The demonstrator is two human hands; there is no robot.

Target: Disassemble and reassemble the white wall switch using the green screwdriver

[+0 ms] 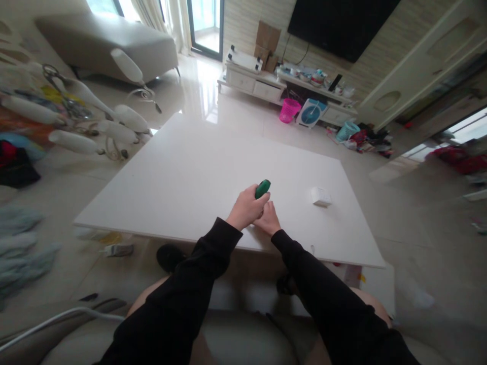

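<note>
My left hand is wrapped round a smooth green object with a rounded, darker top end. Most of it is hidden by the fingers, so its kind does not show. Close against the left hand, a little lower and to the right, my right hand is closed with its fingers curled. Whether it grips the lower part of the green object or something else is hidden. Both hands are at the near edge of a white table. A small white box stands on the table to the right of the hands.
A tiny pale item lies near the table's front edge. Left of the table are white lamp shades on curled metal arms. Beyond it stand a bench, a low white cabinet and a pink basket.
</note>
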